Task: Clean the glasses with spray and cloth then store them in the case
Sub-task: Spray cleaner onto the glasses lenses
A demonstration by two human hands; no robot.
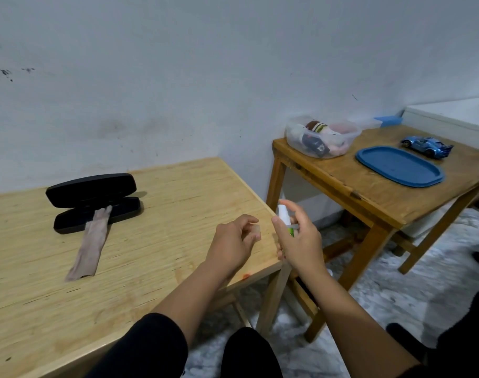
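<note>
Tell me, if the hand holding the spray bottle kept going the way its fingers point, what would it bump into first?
Probably the wall. The right hand, holding the spray bottle, points up and away through the gap between the tables. Depth is hard to judge.

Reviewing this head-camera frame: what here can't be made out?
- Glasses: none visible; whether any lie in the open case is unclear, its dark interior partly covered by the cloth.
- Spray bottle: label and most of the body hidden by the right hand.
- Left hand: a small pale thing between the fingertips, too blurred to identify.
- Plastic tub: contents too small to name.
</note>
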